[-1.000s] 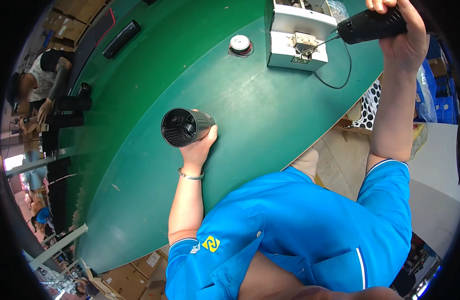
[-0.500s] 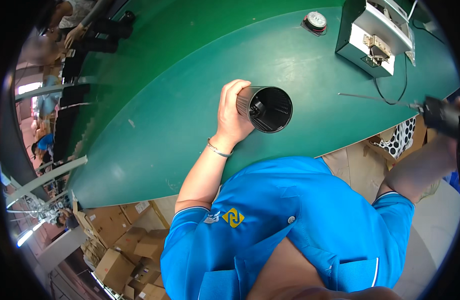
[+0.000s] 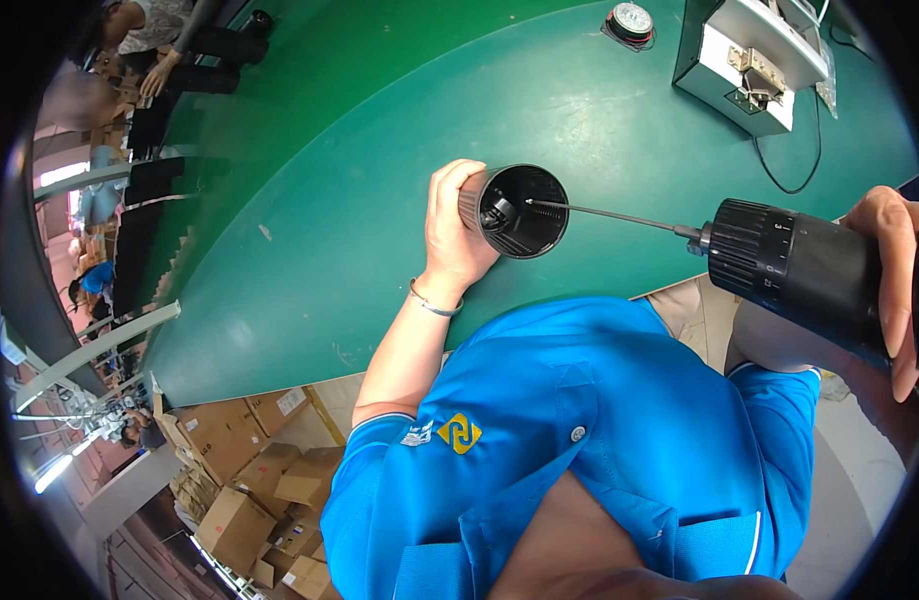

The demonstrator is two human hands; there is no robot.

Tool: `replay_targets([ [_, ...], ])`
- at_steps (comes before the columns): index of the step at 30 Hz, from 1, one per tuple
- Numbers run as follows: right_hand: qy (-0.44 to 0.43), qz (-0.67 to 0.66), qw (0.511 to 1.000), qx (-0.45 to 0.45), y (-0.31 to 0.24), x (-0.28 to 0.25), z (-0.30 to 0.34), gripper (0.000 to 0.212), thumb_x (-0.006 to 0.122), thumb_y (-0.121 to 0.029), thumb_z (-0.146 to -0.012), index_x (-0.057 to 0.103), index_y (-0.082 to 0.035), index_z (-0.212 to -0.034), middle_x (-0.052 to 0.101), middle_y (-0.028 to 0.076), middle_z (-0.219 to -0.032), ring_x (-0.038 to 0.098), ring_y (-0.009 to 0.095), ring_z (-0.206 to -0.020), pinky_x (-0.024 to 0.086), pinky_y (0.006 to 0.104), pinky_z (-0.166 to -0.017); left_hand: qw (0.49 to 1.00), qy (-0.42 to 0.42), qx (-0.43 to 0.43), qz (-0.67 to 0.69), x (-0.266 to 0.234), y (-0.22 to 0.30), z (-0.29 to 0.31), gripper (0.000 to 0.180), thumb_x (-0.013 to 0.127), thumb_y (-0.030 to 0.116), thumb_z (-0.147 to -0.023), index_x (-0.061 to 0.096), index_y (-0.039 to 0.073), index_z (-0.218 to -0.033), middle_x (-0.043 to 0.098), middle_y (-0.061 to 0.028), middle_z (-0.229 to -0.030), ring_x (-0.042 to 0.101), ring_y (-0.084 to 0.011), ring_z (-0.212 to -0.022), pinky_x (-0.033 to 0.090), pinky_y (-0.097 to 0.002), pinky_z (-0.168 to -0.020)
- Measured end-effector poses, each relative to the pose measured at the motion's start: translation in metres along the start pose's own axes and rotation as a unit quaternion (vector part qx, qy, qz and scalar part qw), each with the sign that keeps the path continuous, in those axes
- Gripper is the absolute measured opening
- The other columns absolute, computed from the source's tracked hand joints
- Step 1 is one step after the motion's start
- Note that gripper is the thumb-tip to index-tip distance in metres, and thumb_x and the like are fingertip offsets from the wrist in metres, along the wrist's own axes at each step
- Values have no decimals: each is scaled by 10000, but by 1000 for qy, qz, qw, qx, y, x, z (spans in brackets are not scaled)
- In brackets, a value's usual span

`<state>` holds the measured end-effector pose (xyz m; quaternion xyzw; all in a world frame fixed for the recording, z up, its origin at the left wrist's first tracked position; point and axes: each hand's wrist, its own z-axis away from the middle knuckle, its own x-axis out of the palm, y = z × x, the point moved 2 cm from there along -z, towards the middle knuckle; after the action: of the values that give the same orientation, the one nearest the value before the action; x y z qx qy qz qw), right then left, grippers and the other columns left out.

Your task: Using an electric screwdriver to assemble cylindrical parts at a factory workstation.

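Note:
My left hand (image 3: 454, 232) is wrapped round a black cylindrical housing (image 3: 476, 203), holding it above the green table with its open end tilted toward me. Ribbed walls and a dark part show inside the housing, too dim to name. At the right, my right hand (image 3: 888, 270) grips a black electric screwdriver (image 3: 780, 262) by its body. Its long thin bit points left, and the tip appears at the housing's mouth. Whether the tip touches anything in there, I cannot tell.
A white and black machine (image 3: 745, 75) with a cable stands at the far right of the green table (image 3: 370, 240). Near it lies a small round part with wires (image 3: 630, 24). Cardboard boxes (image 3: 235, 525) are stacked at lower left. Another person's hand (image 3: 160, 75) is at upper left.
My right hand has brought the electric screwdriver in from the right edge, so its bit reaches the housing's mouth. The housing has shifted slightly left in the picture.

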<state>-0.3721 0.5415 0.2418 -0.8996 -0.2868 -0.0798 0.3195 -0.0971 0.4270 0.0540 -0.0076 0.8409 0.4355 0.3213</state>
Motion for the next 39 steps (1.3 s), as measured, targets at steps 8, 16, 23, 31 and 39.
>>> replay_targets([
  [8,10,22,1000,7,13,-4,9,473,742,-241,-780,498,-74,-1150,590,-37,-753,587,80,-661,499,255,-639,999,1,21,-27,-5,5,-2,679,827,31,-562,492,53,-1152,555,-135,-1094,546,-308,-1012,469,-365,-871],
  [16,12,26,1000,-9,30,-6,14,526,753,-253,-769,472,-75,-1175,586,-23,-779,590,91,-661,494,251,-632,997,31,50,-53,-3,3,1,661,806,22,-576,493,27,-1158,560,-150,-1098,545,-322,-1012,461,-380,-878],
  [23,14,39,999,-28,40,-7,13,572,763,-264,-760,448,-76,-1198,582,-11,-802,593,101,-661,490,247,-626,997,42,35,-49,2,6,-2,640,806,62,-599,498,21,-1158,548,-151,-1109,540,-307,-1027,455,-368,-892],
  [31,13,47,998,-32,59,-7,15,624,774,-277,-748,422,-77,-1223,578,3,-828,596,112,-661,484,243,-619,997,49,23,-56,3,0,6,635,818,116,-629,498,19,-1170,529,-141,-1141,531,-269,-1068,445,-341,-925],
  [39,24,72,996,-36,63,-3,12,677,786,-289,-737,395,-78,-1249,573,16,-855,599,124,-661,479,239,-612,997,58,28,-51,8,11,-3,673,813,24,-570,488,26,-1159,551,-155,-1089,546,-324,-995,465,-376,-867],
])
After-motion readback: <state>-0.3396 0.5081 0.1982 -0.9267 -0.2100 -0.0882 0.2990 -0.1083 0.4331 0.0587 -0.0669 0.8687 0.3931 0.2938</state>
